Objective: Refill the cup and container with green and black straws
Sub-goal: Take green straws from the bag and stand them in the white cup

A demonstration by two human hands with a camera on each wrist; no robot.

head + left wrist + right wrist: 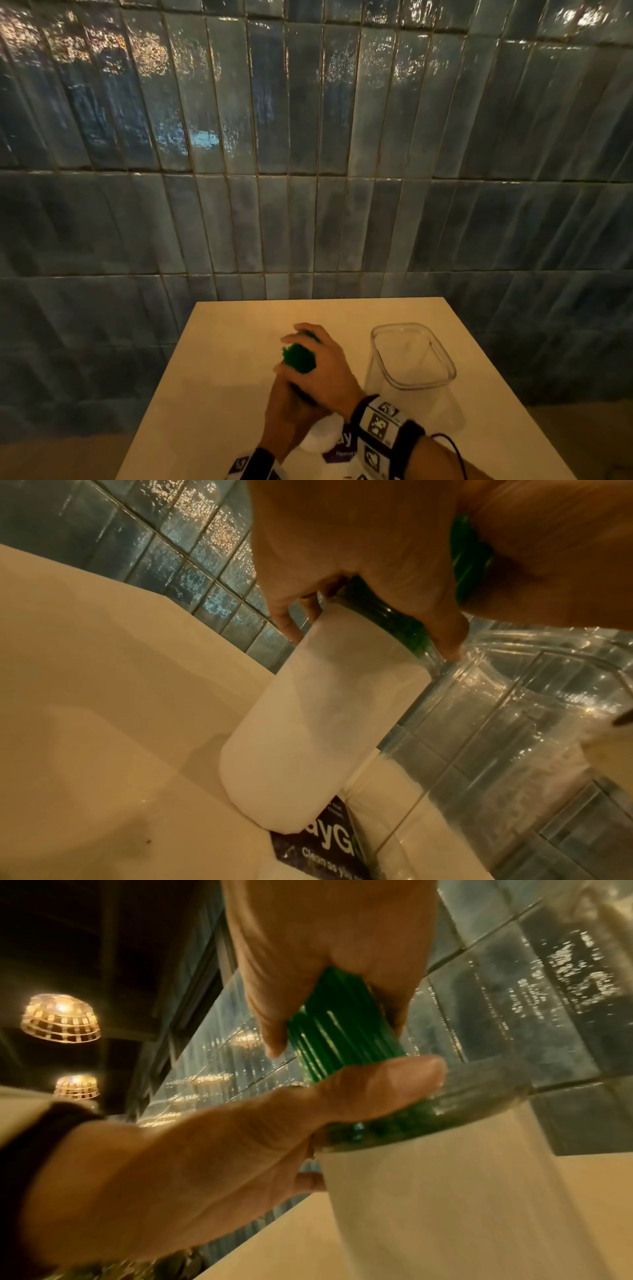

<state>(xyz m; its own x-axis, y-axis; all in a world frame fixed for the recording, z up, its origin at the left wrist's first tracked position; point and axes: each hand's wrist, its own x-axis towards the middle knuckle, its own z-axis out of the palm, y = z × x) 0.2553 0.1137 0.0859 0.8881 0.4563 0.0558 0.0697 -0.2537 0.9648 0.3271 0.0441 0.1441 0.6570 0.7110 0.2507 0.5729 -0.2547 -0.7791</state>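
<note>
the left hand [291, 411] sits low on the pale worktop [212, 394], fingers curled round the upper part of a white cup [308, 723]; in the right wrist view its thumb lies across the cup's clear rim band and a fingertip shows behind the wall. the cup stands upright on a dark printed card [322, 840] with white lettering, only partly readable.

just above it the right hand [322, 370] closes from the top on a bundle of green straws [299, 356], thumb on one side and fingers [270, 1010] on the other, clamped firmly. the straws stand nearly upright with their lower ends inside the cup and their open tips poking up between the fingers. they are glossy, ribbed by highlights, packed tightly. both wrists carry black bands with black-and-white marker tags [380, 425].

to the right, just beside the cup, stands a clear container [411, 359], squarish with rounded corners, thick transparent walls and an open top; nothing shows inside it. no black straws are in view.

the worktop is smooth, cream-coloured, matte, and butts against a wall of tall, narrow blue-grey tiles [308, 171], glazed and uneven, catching warm speckled reflections. the right wrist view also shows two woven basket-like lamps [60, 1019] glowing against a dark ceiling at far left.
</note>
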